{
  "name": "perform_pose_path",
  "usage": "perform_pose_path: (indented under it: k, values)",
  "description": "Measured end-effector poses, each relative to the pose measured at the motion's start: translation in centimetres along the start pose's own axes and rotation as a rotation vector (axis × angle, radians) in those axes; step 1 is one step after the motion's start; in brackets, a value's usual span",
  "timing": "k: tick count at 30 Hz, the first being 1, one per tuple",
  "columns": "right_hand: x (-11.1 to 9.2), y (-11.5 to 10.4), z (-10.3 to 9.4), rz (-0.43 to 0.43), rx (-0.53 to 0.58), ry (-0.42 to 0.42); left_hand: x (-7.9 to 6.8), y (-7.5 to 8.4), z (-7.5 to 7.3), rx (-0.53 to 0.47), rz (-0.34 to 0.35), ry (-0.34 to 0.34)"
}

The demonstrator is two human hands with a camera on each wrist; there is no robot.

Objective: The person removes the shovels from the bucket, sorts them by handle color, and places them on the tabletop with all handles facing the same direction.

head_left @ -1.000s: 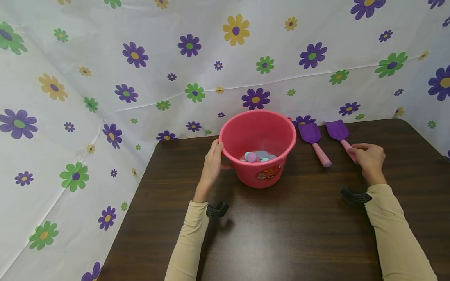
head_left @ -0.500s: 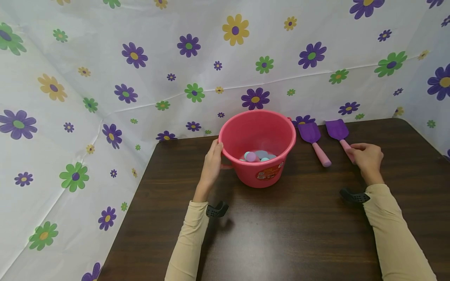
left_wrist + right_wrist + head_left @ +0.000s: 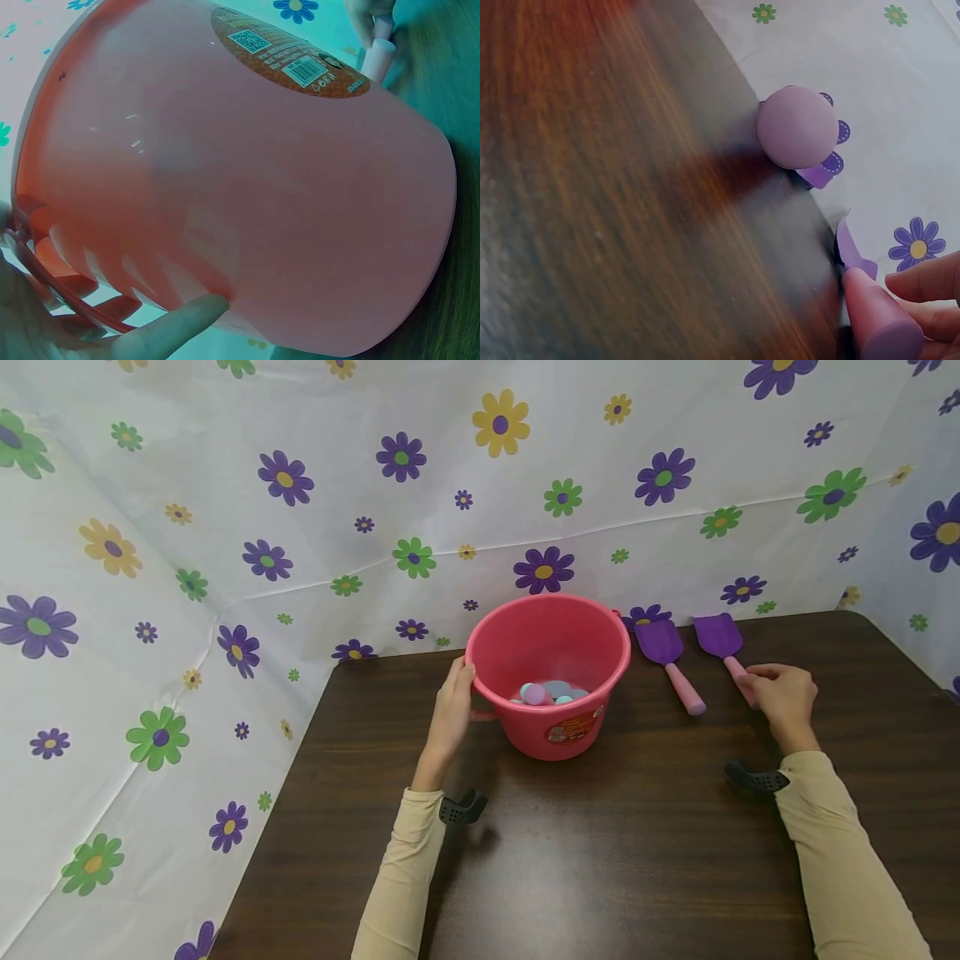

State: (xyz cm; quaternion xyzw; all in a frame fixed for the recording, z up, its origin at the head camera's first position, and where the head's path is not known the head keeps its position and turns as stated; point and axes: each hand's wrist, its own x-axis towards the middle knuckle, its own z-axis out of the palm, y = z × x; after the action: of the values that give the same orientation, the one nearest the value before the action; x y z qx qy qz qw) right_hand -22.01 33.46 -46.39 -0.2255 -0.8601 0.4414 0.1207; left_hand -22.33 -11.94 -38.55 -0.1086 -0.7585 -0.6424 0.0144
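A pink bucket (image 3: 555,727) stands upright at the back of the table, with several purple, mint and grey pieces (image 3: 551,693) low inside it. At its left side my left hand (image 3: 452,706) holds it near the rim. The left wrist view shows the thumb against the bucket wall (image 3: 247,187) and the other fingers behind the bucket's handle (image 3: 64,296). To the right, my right hand (image 3: 783,702) grips the pink handle of a purple toy shovel (image 3: 718,637). That shovel lies on the table. A second, matching shovel (image 3: 660,643) lies between it and the bucket.
The dark wooden table (image 3: 600,860) reaches to a white flowered cloth (image 3: 450,527) hanging behind and at the sides. In the right wrist view, the round end of the second shovel's handle (image 3: 799,127) faces the camera.
My right hand has shifted very slightly left at the shovel's handle. My left hand, the bucket and the second shovel have kept their places.
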Motion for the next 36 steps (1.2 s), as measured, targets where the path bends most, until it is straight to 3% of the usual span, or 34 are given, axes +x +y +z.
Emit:
perform_pose_path:
  k: [12, 28, 36]
  values:
    - [0.5, -0.3, -1.4, 0.080, 0.065, 0.034, 0.1, -0.1, -0.1, 0.002, -0.006, -0.001]
    - [-0.6, -3.8, -2.8, -0.003, 0.323, 0.039, 0.0, -0.1, -0.2, 0.012, 0.008, -0.018]
    - [-1.9, -5.9, -3.7, -0.048, 0.390, 0.006, 0.1, -0.2, -0.2, 0.015, -0.005, -0.009]
